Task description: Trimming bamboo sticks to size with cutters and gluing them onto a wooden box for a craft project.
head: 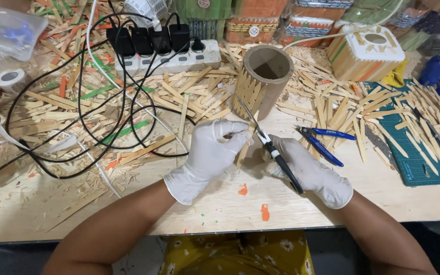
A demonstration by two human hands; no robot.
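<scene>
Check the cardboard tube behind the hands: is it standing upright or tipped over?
Upright. The cardboard tube stands on its end on the table, its round open mouth facing up, with wooden sticks fixed around its lower wall.

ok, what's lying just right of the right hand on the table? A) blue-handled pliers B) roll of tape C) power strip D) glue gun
A: the blue-handled pliers lie on the table just beside the right hand.
</scene>
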